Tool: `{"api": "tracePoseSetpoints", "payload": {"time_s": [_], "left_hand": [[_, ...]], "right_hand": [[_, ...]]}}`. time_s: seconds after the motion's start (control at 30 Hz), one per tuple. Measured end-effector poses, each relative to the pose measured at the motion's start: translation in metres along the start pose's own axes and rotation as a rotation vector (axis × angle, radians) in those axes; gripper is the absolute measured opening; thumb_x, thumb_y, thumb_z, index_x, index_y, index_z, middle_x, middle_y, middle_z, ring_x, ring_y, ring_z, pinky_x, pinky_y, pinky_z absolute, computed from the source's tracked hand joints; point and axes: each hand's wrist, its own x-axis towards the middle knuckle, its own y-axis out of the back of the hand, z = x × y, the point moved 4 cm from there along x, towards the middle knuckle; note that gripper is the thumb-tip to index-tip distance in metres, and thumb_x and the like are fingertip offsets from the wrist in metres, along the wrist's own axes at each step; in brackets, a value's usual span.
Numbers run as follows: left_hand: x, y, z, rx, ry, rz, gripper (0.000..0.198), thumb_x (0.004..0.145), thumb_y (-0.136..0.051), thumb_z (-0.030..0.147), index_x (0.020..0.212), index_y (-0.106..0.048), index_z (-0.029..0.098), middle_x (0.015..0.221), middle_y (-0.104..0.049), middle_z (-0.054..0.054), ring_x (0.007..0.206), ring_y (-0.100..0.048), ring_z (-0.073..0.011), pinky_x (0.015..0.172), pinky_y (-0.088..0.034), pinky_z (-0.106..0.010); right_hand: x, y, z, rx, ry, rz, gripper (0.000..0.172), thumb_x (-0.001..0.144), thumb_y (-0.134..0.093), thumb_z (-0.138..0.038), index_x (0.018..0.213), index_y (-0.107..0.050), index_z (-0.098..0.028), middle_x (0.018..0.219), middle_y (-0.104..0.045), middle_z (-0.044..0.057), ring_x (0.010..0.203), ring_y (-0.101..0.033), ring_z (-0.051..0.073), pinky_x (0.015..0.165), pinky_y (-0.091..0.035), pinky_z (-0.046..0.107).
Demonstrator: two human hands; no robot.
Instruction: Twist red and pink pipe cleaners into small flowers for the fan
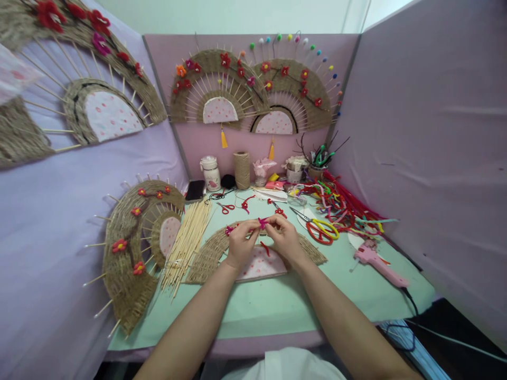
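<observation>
Your left hand (241, 244) and right hand (285, 240) pinched the magenta piece (262, 222), apparently shaping it; any next bend called for steadiness.

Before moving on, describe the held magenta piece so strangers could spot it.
On the green table lies a woven fan. Above it, the left hand and right hand pinch the magenta piece: unlike the red strip below, it is held.

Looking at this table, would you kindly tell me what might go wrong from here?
The small magenta piece pinched between the left hand and right hand might slip or bend. The cord of the pink glue gun hangs off the table, so a snag could drag it down. Scissor blades lie near the right hand, so a careless reach might meet them.
</observation>
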Motion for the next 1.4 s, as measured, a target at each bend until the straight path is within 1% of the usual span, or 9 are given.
{"api": "tracePoseSetpoints", "payload": {"time_s": [0.13,0.27,0.37,0.47,0.57,0.7,0.97,1.2,1.4], "left_hand": [[0.002,-0.003,-0.003,0.005,0.038,-0.003,0.017,0.074,-0.063,0.024,0.09,-0.069,0.022,0.086,-0.069,-0.005,0.083,-0.062,-0.0183,0.083,-0.046,-0.031],[0.006,-0.008,-0.006,-0.051,0.107,-0.102,0.019,0.076,-0.061,0.025,0.092,-0.07,0.02,0.094,-0.069,-0.008,0.09,-0.062,-0.0198,0.084,-0.047,-0.033],[0.008,-0.01,-0.012,-0.179,0.259,-0.118,0.019,0.072,-0.065,0.028,0.086,-0.07,0.017,0.09,-0.07,-0.008,0.086,-0.063,-0.02,0.08,-0.05,-0.034],[0.009,-0.011,-0.022,-0.346,0.423,-0.088,0.024,0.066,-0.071,0.03,0.084,-0.069,0.015,0.084,-0.07,-0.007,0.079,-0.064,-0.0178,0.077,-0.051,-0.032],[0.01,-0.011,-0.03,-0.503,0.517,-0.032,0.027,0.062,-0.075,0.03,0.083,-0.068,0.015,0.083,-0.07,-0.005,0.074,-0.064,-0.0147,0.076,-0.051,-0.03],[0.009,-0.013,-0.032,-0.613,0.537,-0.046,0.026,0.059,-0.078,0.026,0.08,-0.068,0.014,0.081,-0.07,-0.005,0.073,-0.064,-0.0134,0.079,-0.05,-0.03],[0.005,-0.017,-0.027,-0.582,0.585,-0.065,0.026,0.06,-0.078,0.026,0.08,-0.069,0.012,0.081,-0.07,-0.006,0.076,-0.065,-0.0146,0.084,-0.051,-0.033],[0.0,-0.022,-0.027,-0.713,0.718,0.028,0.024,0.054,-0.079,0.016,0.076,-0.068,0.012,0.08,-0.07,-0.006,0.074,-0.064,-0.0143,0.075,-0.052,-0.028],[-0.001,-0.025,-0.028,-0.765,0.7,0.063,0.021,0.054,-0.077,0.016,0.072,-0.067,0.011,0.069,-0.067,-0.004,0.065,-0.06,-0.0109,0.069,-0.049,-0.024]], "right_hand": [[0.002,0.003,0.002,-0.071,0.024,-0.028,0.014,0.084,-0.049,-0.027,0.078,-0.059,-0.02,0.078,-0.059,0.003,0.079,-0.054,0.018,0.073,-0.043,0.031],[0.003,0.006,0.001,-0.2,0.106,-0.071,0.012,0.085,-0.05,-0.024,0.078,-0.059,-0.021,0.078,-0.058,0.004,0.081,-0.052,0.019,0.076,-0.04,0.033],[0.004,0.006,0.001,-0.242,0.115,-0.107,0.013,0.085,-0.05,-0.025,0.077,-0.06,-0.021,0.079,-0.059,0.005,0.081,-0.051,0.02,0.077,-0.04,0.035],[0.005,0.009,0.001,-0.171,0.066,-0.059,0.016,0.087,-0.046,-0.025,0.082,-0.06,-0.021,0.085,-0.06,0.006,0.085,-0.053,0.02,0.078,-0.041,0.034],[0.005,0.009,0.002,-0.116,0.015,-0.02,0.017,0.088,-0.044,-0.027,0.086,-0.06,-0.021,0.089,-0.06,0.006,0.088,-0.054,0.02,0.079,-0.042,0.033],[0.003,0.005,0.002,-0.094,0.007,-0.036,0.017,0.086,-0.048,-0.029,0.083,-0.062,-0.021,0.086,-0.061,0.005,0.086,-0.055,0.019,0.077,-0.043,0.032],[0.001,-0.003,0.012,-0.056,-0.131,-0.001,0.015,0.082,-0.051,-0.03,0.077,-0.061,-0.019,0.076,-0.061,0.003,0.072,-0.055,0.017,0.066,-0.043,0.029],[-0.002,-0.004,-0.001,-0.3,0.059,0.053,0.013,0.079,-0.051,-0.02,0.066,-0.051,-0.02,0.073,-0.051,0.002,0.075,-0.049,0.017,0.069,-0.039,0.028],[-0.005,-0.01,-0.012,-0.537,0.145,0.02,0.012,0.081,-0.048,-0.019,0.069,-0.05,-0.02,0.077,-0.05,0.004,0.079,-0.047,0.019,0.069,-0.037,0.029]]}}
